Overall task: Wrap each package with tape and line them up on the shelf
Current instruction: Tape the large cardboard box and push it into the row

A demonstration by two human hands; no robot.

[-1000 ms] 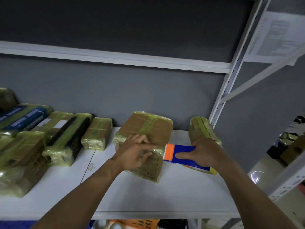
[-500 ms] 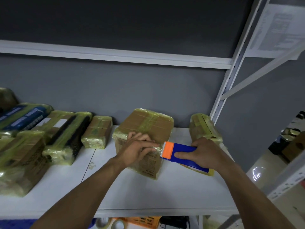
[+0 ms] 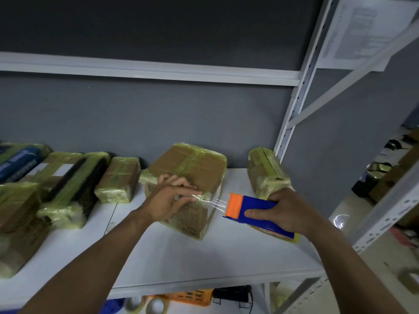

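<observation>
Head view: the right hand (image 3: 288, 211), fingers curled round the blue and orange tape dispenser (image 3: 256, 206), has drawn it rightward off the cardboard box (image 3: 195, 166), so a stretch of clear tape (image 3: 216, 202) now spans the gap. The left hand (image 3: 172, 200) stays flat-fingered on the box's near top edge, pinning the tape. The box stands on the shelf (image 3: 204, 264) as before.
</observation>
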